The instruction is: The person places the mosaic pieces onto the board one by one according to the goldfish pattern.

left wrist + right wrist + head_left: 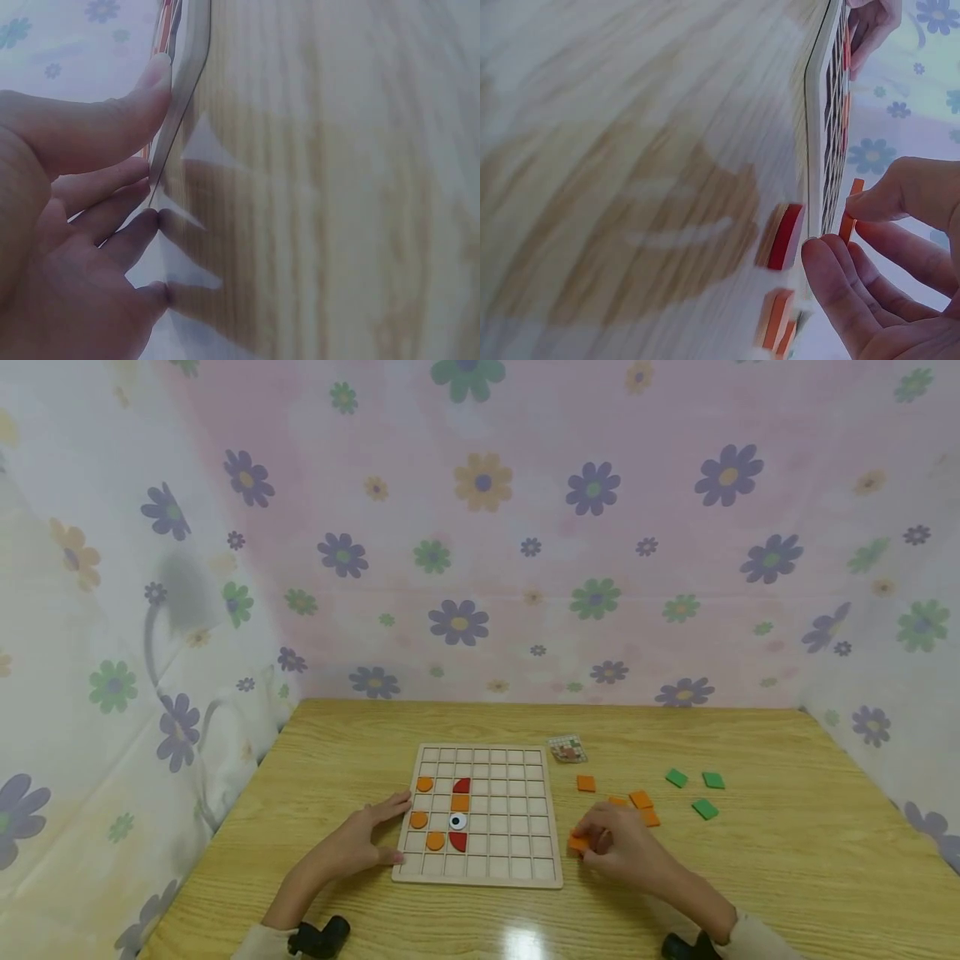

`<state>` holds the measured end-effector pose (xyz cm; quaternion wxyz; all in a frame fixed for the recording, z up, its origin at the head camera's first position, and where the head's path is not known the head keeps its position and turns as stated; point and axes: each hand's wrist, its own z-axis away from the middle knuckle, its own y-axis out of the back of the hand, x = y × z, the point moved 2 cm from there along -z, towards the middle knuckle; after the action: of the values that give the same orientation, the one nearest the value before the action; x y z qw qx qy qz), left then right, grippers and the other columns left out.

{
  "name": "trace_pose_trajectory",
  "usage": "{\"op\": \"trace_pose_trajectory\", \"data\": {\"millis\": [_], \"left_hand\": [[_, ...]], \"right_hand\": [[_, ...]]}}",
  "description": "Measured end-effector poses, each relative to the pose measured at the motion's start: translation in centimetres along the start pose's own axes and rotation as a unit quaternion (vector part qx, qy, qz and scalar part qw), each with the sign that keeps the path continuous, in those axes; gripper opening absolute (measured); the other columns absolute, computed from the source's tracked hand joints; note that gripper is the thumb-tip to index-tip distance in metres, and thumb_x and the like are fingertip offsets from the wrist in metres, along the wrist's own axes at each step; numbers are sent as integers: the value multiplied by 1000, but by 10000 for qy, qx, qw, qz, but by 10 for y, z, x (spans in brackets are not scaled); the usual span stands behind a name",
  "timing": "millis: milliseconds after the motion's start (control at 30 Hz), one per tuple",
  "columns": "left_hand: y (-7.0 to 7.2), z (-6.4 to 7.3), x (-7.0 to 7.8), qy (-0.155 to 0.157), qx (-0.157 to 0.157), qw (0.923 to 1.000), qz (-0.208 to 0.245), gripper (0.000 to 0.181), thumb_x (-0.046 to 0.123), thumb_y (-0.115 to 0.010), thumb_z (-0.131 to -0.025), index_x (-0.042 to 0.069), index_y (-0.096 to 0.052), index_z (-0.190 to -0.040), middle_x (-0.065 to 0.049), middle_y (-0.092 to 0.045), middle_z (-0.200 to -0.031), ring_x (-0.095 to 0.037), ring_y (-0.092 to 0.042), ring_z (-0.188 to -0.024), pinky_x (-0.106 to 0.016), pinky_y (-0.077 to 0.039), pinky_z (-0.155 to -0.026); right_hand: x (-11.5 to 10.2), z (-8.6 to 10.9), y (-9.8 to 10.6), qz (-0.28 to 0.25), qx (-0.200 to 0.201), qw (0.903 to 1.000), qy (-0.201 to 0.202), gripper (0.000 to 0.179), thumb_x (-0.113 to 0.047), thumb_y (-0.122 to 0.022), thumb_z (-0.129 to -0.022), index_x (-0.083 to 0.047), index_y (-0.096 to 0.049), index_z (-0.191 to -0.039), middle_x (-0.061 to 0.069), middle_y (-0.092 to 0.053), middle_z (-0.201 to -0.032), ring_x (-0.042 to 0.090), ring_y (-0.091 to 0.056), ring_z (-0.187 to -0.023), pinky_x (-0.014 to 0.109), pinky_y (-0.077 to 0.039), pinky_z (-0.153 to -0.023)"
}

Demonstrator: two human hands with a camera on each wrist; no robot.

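A wooden grid board [513, 882] lies on the table. My left hand [351, 843] rests at its left side, fingertips and thumb touching the edge; the left wrist view shows the thumb [127, 124] on the rim. Just right of the board, my right hand [626, 853] pinches an orange square tile [857, 186] between thumb and finger. Close under that hand lies a red piece [786, 236], hidden in the head view. On the board sit orange round pieces [435, 841], red quarter-circles [462, 786], an orange square [460, 803] and a white eye piece [457, 821].
Several loose orange squares [641, 799] lie beyond the right hand, one orange square [586, 783] nearer the board. Green squares [705, 809] are farther right. A small picture card [567, 748] lies by the board's far right corner. Flowered cloth [532, 568] hangs behind the table.
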<state>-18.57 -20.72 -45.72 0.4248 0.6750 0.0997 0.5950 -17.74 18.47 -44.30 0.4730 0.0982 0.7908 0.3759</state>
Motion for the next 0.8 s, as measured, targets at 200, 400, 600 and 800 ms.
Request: {"op": "trace_pose_trajectory", "data": {"millis": [200, 400, 600, 800], "left_hand": [[1, 0, 1, -124, 15, 9999, -49, 77, 21, -77, -78, 2, -41, -143, -12, -29, -152, -36, -22, -139, -62, -9, -109], [1, 1, 0, -140, 17, 9999, -34, 77, 21, -77, -78, 2, -41, -143, -13, -29, -152, -35, -22, -139, -61, -8, -110], [1, 2, -1, -69, 5, 10000, 25, 77, 23, -77, -78, 3, -41, -143, -10, -28, -153, -34, -21, -140, -63, -5, -109], [1, 1, -2, -129, -24, 9999, 12, 77, 22, -77, -78, 3, -41, -143, -11, -28, -153, -34, -21, -140, -63, -6, -109]], "right_hand": [[-8, -7, -7, -103, -163, 9998, 54, 21, 5, -70, -72, -10, -71, -87, -4, -60, -82, 7, -54, -66, 21, -50, -53], [-16, -15, -16, -315, -376, 9988, 76, 19, 4, -70, -74, -8, -70, -89, -3, -58, -83, 7, -54, -67, 21, -51, -54], [-23, -24, -27, -437, -427, 9980, 147, 20, 5, -68, -72, -8, -70, -86, -1, -60, -84, 7, -55, -67, 21, -52, -54], [-29, -32, -37, -505, -490, 9973, 220, 19, 6, -66, -71, -7, -70, -85, -1, -60, -83, 8, -55, -66, 20, -52, -53]]}}
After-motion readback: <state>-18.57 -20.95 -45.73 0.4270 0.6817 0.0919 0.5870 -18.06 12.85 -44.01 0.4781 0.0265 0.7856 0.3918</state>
